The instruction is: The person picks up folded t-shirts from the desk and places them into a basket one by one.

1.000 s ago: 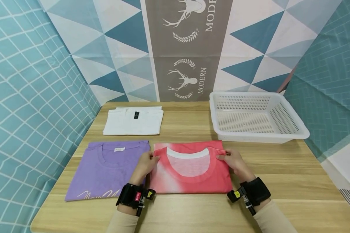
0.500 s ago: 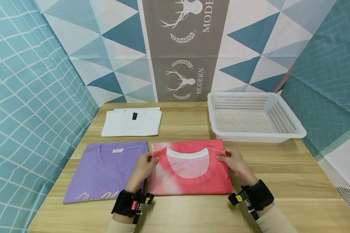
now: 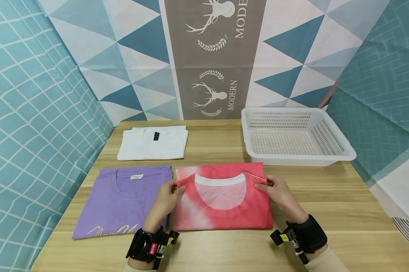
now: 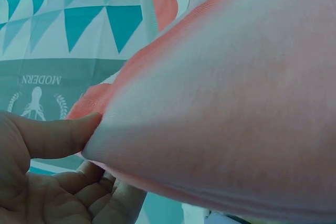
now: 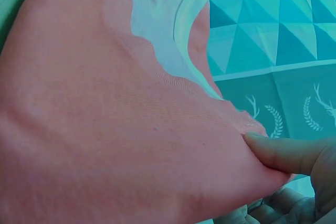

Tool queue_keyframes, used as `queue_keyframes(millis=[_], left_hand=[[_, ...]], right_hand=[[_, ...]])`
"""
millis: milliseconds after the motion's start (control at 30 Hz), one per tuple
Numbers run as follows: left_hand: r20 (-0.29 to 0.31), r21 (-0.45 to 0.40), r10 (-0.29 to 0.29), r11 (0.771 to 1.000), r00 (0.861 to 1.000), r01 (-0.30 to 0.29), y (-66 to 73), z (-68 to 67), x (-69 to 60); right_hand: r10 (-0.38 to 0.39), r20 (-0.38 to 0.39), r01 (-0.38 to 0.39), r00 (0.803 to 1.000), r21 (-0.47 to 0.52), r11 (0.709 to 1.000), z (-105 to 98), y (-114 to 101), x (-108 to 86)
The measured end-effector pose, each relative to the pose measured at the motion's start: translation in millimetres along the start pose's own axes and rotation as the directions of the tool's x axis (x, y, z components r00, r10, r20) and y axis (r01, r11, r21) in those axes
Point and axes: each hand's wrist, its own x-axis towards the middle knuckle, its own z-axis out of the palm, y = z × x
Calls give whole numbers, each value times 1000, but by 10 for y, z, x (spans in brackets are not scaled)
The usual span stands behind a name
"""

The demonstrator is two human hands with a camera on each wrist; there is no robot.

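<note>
A folded red and white T-shirt point(image 3: 231, 217) lies across the front middle of the table, its wide neckline facing up. My left hand point(image 3: 167, 198) pinches its left edge near the shoulder, the thumb on top. At the opposite shoulder my right hand point(image 3: 280, 192) pinches the cloth the same way. The left wrist view shows the thumb point(image 4: 63, 136) pressing the pale side of the shirt, with fingers underneath. In the right wrist view the thumb point(image 5: 289, 155) lies over the red corner beside the neckline, and the fingers beneath are partly hidden.
A folded purple T-shirt point(image 3: 123, 207) lies close to the left, partly behind my left forearm. Behind it is a folded white T-shirt point(image 3: 151, 147). A white plastic basket point(image 3: 299, 158) stands at the back right of the wooden table point(image 3: 327, 196), before a patterned backdrop point(image 3: 214, 56).
The head view has shifted slightly. My right hand has moved a little to the right, and the shirt's top edge is stretched slightly wider. Both hands keep their grip.
</note>
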Motion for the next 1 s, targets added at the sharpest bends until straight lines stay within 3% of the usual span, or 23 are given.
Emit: queue_keyframes(millis=[367,533,1000], left_hand=[[11,24,15,1000,1000,-15,122,38,-1],[29,11,24,1000,999,-24,205,59,21],[4,-20,141,990,990,-141,379,109,143]], right_hand=[[-2,-20,2,1000,-11,1000,-123,-35,-70],[-38,-45,37,998,-8,999,-184,-91,-87],[-98,-104,94,990,-45,995,-331,-228,-139]])
